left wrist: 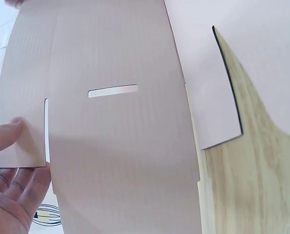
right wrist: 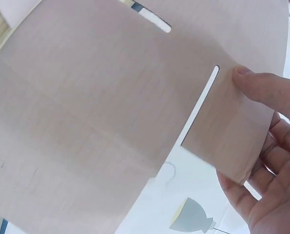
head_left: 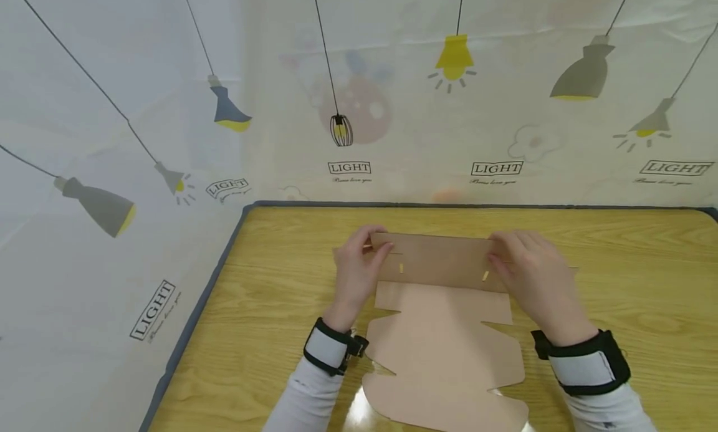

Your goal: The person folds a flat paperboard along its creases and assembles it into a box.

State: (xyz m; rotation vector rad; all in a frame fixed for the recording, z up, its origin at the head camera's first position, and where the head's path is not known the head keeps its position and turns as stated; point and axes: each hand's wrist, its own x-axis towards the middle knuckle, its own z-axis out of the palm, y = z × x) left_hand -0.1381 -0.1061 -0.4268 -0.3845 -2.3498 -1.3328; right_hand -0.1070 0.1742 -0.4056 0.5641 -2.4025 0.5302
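A brown die-cut cardboard box blank lies on the table, its far panel raised upright along a crease. My left hand pinches the top left corner of that panel. In the left wrist view the thumb presses the front of a narrow end flap, with the fingers behind it. At the opposite top corner, my right hand grips the matching end flap between thumb and fingers. Two short slots cut through the raised panel. The near part of the blank lies flat, with notched, rounded side flaps.
The wood-grain table extends to both sides of the blank. A pale sheet printed with hanging lamps stands behind and to the left, and a dark edge strip borders the tabletop there.
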